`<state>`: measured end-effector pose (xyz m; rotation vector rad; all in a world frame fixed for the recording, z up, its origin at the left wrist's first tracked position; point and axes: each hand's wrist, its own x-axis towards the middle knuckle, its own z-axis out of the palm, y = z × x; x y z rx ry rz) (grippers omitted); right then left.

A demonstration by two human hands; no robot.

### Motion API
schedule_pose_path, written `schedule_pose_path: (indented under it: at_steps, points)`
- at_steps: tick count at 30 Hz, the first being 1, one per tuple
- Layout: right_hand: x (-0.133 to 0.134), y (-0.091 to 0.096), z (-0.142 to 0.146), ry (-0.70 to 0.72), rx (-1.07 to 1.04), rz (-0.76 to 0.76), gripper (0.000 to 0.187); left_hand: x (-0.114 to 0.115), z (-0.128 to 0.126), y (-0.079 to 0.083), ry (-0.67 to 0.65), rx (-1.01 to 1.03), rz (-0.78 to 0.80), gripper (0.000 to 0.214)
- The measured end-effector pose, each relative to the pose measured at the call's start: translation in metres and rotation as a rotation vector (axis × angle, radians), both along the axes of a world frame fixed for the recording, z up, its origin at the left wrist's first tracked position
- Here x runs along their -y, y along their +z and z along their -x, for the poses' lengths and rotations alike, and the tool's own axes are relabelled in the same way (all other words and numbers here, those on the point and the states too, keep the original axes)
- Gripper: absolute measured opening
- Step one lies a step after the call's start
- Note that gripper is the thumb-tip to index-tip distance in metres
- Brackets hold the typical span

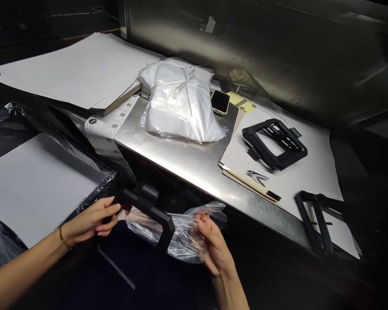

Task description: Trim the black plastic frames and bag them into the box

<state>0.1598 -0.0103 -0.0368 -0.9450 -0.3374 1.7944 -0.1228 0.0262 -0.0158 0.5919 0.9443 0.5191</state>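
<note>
In front of the metal bench, my left hand (95, 219) grips one end of a black plastic frame (151, 211), fingers closed round its edge. My right hand (213, 243) pinches the rim of a clear plastic bag (187, 232), its thumb on the film. The bag hangs beside and behind the frame; how much of the frame is inside it I cannot tell. On the bench, a bundle of clear bags (181, 103) lies tied at the middle. Similar black frames (274, 144) rest at the right, one of them (320, 219) near the bench's front edge.
A stack of white sheets (84, 69) covers the bench's left end. Nail clippers (257, 176), a yellow-handled cutter (248, 183) and a phone (220, 102) lie on the bench. At lower left stands a plastic-lined container with a white sheet (39, 181). A metal wall (245, 47) rises behind.
</note>
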Motion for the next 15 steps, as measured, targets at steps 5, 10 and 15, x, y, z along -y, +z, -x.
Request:
schedule_pose_path:
  at_steps: [5,10,15]
  points:
    - [-0.025,-0.007,-0.009,0.066,0.170,-0.091,0.013,-0.013,-0.003,0.008,-0.237,0.021,0.009,0.049]
    - [-0.046,0.006,0.003,0.265,0.390,-0.220,0.019,-0.029,-0.048,-0.008,-0.457,-0.027,0.013,0.071]
    - [-0.033,0.028,0.010,0.532,0.759,-0.402,0.018,-0.029,-0.066,-0.019,-0.486,-0.151,0.001,0.026]
